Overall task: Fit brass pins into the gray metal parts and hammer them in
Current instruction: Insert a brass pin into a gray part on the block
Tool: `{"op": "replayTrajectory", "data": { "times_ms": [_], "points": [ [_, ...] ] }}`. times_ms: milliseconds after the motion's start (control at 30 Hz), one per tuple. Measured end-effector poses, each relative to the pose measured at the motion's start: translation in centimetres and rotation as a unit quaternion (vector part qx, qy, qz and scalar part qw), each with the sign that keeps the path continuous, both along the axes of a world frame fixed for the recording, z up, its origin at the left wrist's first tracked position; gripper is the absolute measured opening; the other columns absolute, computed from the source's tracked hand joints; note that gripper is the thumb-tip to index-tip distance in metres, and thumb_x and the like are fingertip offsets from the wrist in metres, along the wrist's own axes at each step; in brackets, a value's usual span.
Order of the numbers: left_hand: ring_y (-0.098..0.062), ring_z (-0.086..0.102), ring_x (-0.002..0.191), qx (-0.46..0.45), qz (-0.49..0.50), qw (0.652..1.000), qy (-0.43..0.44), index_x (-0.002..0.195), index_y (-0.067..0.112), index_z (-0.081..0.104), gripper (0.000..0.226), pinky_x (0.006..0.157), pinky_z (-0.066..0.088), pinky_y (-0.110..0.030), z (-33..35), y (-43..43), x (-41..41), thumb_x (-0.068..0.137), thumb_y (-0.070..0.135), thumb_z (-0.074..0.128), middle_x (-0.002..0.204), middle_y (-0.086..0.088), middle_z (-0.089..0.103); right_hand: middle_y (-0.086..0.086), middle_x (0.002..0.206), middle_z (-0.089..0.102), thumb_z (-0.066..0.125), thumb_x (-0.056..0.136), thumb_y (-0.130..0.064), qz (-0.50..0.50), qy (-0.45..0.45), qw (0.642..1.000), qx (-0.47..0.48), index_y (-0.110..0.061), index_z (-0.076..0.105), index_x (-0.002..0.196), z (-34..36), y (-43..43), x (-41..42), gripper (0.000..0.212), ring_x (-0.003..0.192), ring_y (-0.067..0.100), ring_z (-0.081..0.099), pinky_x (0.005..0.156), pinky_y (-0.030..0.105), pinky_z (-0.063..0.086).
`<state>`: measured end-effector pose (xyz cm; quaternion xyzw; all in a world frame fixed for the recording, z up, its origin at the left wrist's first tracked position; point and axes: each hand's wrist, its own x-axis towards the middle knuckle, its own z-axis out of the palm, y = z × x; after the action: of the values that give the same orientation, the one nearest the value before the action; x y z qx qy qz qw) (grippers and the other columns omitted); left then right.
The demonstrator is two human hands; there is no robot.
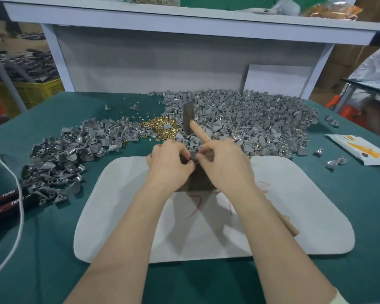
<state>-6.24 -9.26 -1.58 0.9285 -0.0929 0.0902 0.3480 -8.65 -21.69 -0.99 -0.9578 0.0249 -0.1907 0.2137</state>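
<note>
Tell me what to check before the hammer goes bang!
1. Grip of right hand on hammer: ok.
2. Pinch of left hand on gray part: ok.
3. A pin seated in it: cannot tell, fingers hide it.
4. Under both, dark block on white mat: ok.
5. Strike spot free of fingers: not ok, both hands pinch there.
6. Pile of brass pins in reach: ok.

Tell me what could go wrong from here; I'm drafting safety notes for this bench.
1. The right hand holds the hammer while helping the left hand pinch a gray part; the small piece could slip and drop.
2. Both hands sit over the dark block; a strike before they clear might hit them.
3. The brass pins border the gray piles, so a dropped pin may be hard to find.
</note>
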Motion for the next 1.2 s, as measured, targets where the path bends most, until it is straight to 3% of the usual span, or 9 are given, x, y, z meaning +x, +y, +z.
{"op": "replayTrajectory", "data": {
  "times_ms": [167, 367, 600, 800, 1200],
  "points": [
    [-0.028, 0.047, 0.113, -0.004, -0.001, 1.0, -0.002, 0.075, 0.025, 0.06, 0.009, 0.095, 0.038, -0.038, -0.1, 0.0, 0.1, 0.081, 0.026, 0.067, 0.11, 0.001, 0.059, -0.002, 0.088, 0.04, 0.055, 0.09, -0.039, -0.01, 0.005, 0.999, -0.032, -0.034, 0.065, 0.096, -0.1, 0.7, 0.6, 0.013, 0.09, 0.028, 0.059, 0.067, 0.029, 0.033],
    [-0.028, 0.048, 0.11, 0.003, 0.01, 1.0, -0.009, 0.073, 0.026, 0.058, 0.012, 0.092, 0.039, -0.037, -0.3, -0.3, 0.1, 0.082, 0.029, 0.065, 0.106, 0.002, 0.059, 0.001, 0.089, 0.046, 0.052, 0.092, -0.032, -0.005, -0.004, 0.999, -0.035, -0.04, 0.058, 0.118, -0.1, 0.8, 0.7, 0.028, 0.088, 0.029, 0.058, 0.066, 0.03, 0.034],
    [-0.028, 0.046, 0.111, 0.028, 0.014, 0.999, -0.02, 0.075, 0.028, 0.053, 0.013, 0.087, 0.035, -0.036, -0.6, -0.5, 0.4, 0.082, 0.031, 0.065, 0.093, 0.008, 0.049, -0.002, 0.089, 0.042, 0.051, 0.092, -0.029, 0.004, 0.003, 1.0, -0.028, -0.028, 0.06, 0.094, -0.2, 0.5, 0.6, 0.009, 0.09, 0.025, 0.054, 0.067, 0.029, 0.032],
    [-0.026, 0.047, 0.108, 0.014, 0.011, 0.999, -0.028, 0.063, 0.03, 0.041, 0.031, 0.08, 0.029, -0.033, -0.9, -0.6, 0.5, 0.081, 0.033, 0.066, 0.082, 0.013, 0.046, -0.003, 0.087, 0.042, 0.052, 0.092, -0.024, 0.034, -0.001, 0.999, -0.038, -0.023, 0.058, 0.093, -0.3, -0.1, 0.7, 0.006, 0.08, 0.019, 0.041, 0.066, 0.029, 0.029],
    [-0.025, 0.046, 0.109, 0.017, 0.015, 0.999, -0.044, 0.072, 0.027, 0.049, 0.02, 0.08, 0.023, -0.033, -1.2, -0.7, 0.7, 0.08, 0.032, 0.066, 0.08, 0.013, 0.044, -0.003, 0.084, 0.035, 0.05, 0.093, -0.024, 0.042, -0.041, 0.995, -0.082, -0.022, 0.057, 0.098, -1.0, -0.1, 0.7, 0.01, 0.072, 0.021, 0.036, 0.06, 0.03, 0.025]
  ]
}}
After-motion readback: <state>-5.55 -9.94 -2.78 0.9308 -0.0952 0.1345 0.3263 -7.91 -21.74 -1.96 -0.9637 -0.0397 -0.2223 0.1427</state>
